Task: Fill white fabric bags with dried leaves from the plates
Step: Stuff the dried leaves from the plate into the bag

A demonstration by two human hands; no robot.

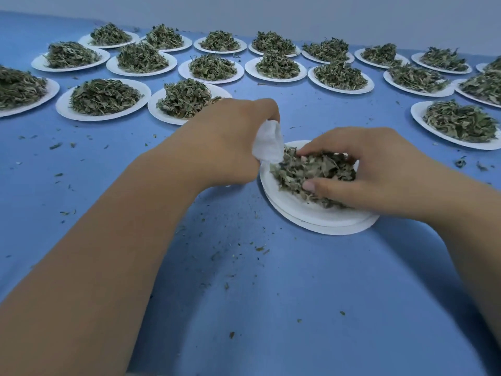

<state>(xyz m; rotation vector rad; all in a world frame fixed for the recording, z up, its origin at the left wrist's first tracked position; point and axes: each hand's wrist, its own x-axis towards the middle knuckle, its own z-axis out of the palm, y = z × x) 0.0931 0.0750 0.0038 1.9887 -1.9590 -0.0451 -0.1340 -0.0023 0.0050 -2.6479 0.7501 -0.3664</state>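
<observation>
At the centre of the frame the left hand [230, 139] grips a small white fabric bag [267, 145] by its upper part, fingers curled round the cloth. The bag hangs tilted, its lower end at the far-left rim of a round white paper plate [311, 217]. That plate sits on a second of the same kind, whose rim shows just beneath it. Where the bag's mouth is, and whether it gapes, cannot be told. Just right of centre the right hand [379, 169] is cupped over the heap of dried green-brown leaves [306, 169] on the plate, fingertips at the far side and thumb at the near side, pinching a bunch together.

The step in hand looks like gathering a handful for the bag. The whole job seems far from done, since across the upper frame many more leaf-heaped white plates [104, 99] stand on the blue cloth-covered table [244, 294], which is strewn with crumbs.

The next move likely calls for bringing the bunch to the bag's mouth while the left hand holds that mouth wide. The leaves look brittle, so a loose hold would probably shed more bits.
</observation>
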